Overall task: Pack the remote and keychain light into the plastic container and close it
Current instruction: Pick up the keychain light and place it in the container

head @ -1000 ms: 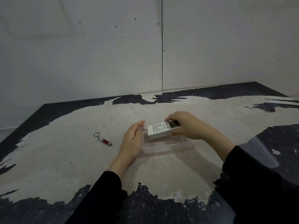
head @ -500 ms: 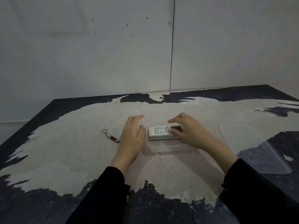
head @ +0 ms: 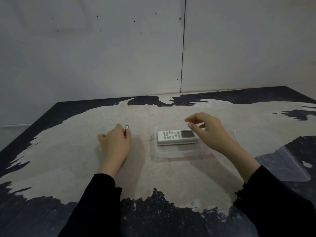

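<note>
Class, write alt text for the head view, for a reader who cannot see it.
A white remote lies in an open clear container on a table. The left hand closes on a keychain light beside it; the right hand hovers open above the remote, with the lid further right.

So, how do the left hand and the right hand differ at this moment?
The left hand is down at the table, fingers closed around the keychain light; the right hand holds nothing, fingers loosely open. The left is away from the container; the right hovers over the container's right end, above the remote. Both wear black sleeves.
</note>
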Available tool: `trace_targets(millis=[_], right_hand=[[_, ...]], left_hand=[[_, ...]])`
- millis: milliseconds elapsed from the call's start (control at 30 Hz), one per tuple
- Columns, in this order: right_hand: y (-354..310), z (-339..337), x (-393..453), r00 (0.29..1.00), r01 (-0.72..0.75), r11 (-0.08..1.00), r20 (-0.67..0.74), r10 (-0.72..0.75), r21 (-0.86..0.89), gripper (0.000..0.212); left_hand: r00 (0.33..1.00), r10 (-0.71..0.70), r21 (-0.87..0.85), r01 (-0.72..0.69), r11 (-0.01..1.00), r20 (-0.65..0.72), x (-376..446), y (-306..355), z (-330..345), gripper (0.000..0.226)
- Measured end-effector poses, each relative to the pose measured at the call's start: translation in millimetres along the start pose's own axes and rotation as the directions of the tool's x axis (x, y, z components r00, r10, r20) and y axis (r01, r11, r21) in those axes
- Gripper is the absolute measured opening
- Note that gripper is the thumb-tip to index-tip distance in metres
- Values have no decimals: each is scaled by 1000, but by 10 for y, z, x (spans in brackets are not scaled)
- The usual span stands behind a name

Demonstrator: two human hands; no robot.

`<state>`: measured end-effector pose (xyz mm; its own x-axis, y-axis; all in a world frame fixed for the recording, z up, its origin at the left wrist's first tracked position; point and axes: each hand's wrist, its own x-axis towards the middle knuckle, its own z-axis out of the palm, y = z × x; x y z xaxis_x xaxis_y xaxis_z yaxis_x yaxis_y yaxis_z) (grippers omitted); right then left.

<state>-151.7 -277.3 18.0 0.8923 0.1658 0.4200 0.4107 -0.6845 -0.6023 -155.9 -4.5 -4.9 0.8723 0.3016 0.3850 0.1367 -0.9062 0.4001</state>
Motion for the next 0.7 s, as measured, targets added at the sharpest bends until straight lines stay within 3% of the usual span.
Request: trace_targets(millis=[100,233,300,400,567,700], right_hand=[[-16,52,4,1000,5,1000,7,-6,23,23],[-104,126,-63,994,86,994,69,-90,65,50],[-146,171,-94,986,110,992,118,-118,69,55],[-181,175,-97,980,115,988,148,-130,103,28],[-155,23,-55,951,-65,955,309,-28,288,21],[-126,81,-61,958,-44,993,288,10,112,9]], left_hand=[[987,142,-305,-158,939,-75,-87,257,-58,20],[942,330,-516,-314,797,-63,-286,583,-116,14],[902,429,-532,-390,752,-55,-371,672,-93,14],[861,505,-501,-466,730,-64,-441,707,-52,11],[876,480,-498,-399,770,41,-426,656,4,9],[873,473,-484,-364,796,120,-456,667,33,9]])
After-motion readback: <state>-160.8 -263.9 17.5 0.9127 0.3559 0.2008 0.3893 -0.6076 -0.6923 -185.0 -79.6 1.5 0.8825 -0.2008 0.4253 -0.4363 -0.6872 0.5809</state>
